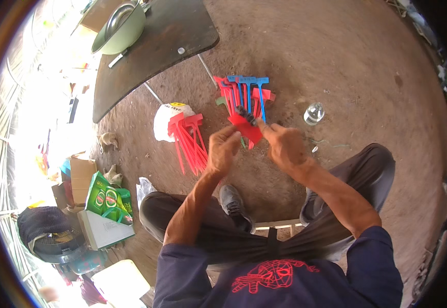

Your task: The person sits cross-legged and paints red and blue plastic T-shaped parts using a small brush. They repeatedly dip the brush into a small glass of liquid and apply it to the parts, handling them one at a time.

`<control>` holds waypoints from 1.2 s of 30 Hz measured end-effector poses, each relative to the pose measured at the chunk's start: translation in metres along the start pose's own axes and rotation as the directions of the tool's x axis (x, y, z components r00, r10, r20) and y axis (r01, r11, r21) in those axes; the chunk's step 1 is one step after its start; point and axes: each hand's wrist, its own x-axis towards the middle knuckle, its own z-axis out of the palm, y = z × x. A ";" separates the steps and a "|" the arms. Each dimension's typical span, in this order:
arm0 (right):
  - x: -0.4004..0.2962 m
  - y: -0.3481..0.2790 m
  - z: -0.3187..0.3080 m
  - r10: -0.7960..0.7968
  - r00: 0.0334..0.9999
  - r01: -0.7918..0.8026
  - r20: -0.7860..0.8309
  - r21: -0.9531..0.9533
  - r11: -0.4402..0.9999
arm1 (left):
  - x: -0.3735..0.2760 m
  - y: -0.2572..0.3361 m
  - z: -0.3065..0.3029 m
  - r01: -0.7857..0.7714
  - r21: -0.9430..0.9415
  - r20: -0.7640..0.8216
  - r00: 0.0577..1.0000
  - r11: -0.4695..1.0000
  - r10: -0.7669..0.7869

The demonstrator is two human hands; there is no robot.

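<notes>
My left hand (pixel 224 148) pinches the edge of a red plastic plant label (pixel 251 131) between thumb and fingers. My right hand (pixel 287 144) has its fingertips on a dark grey, lumpy wad (pixel 245 115) that lies against the label's upper edge; its material is too blurred to tell. Beyond my hands, blue T-shaped labels (pixel 248 80) and red T-shaped labels (pixel 268 94) lie in a heap on the dirt floor, with a green one (pixel 221 101) among them. Left of my left hand, a bundle of red labels (pixel 188 148) rests partly on a white plastic bag (pixel 162 125).
A dark low table (pixel 161 54) at upper left carries a green basin (pixel 125 36) and a knife (pixel 117 58). A clear bottle (pixel 314 113) stands at right. Two small animals (pixel 108 140), a cardboard box (pixel 84 179), a green bag (pixel 104 196) and a fan (pixel 56 244) are at left.
</notes>
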 end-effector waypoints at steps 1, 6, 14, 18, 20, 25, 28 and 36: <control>-0.003 -0.001 0.002 -0.025 1.000 0.026 0.018 -0.018 1.000 | 0.004 0.002 -0.004 -0.019 -0.028 -0.022 1.000 0.999 0.018; 0.003 0.004 0.004 0.010 1.000 -0.010 -0.010 0.006 1.000 | -0.001 0.001 0.004 -0.018 -0.008 0.002 1.000 1.000 0.018; -0.007 -0.006 0.003 -0.048 0.998 0.051 0.045 -0.070 0.996 | 0.003 -0.002 -0.005 -0.034 -0.020 -0.035 0.999 0.999 0.033; -0.001 0.001 0.009 -0.036 0.999 0.037 0.008 -0.048 0.998 | -0.001 -0.004 0.006 -0.040 0.020 -0.005 0.999 0.999 0.040; -0.004 -0.004 0.006 -0.041 0.999 0.041 0.010 -0.020 0.999 | -0.001 -0.008 0.006 -0.051 0.066 -0.039 0.998 0.997 0.053; -0.009 -0.005 0.010 -0.059 0.998 0.060 0.014 -0.061 0.996 | 0.005 -0.006 -0.003 -0.055 -0.118 -0.061 0.997 0.992 0.048; -0.007 -0.003 0.010 -0.062 0.998 0.062 -0.005 -0.019 0.998 | 0.011 -0.005 -0.005 -0.040 -0.143 -0.078 0.997 0.989 0.029; 0.010 0.020 0.012 0.073 0.944 -0.034 -0.321 0.125 0.992 | 0.015 -0.009 -0.008 -0.086 -0.345 -0.074 0.995 0.935 0.064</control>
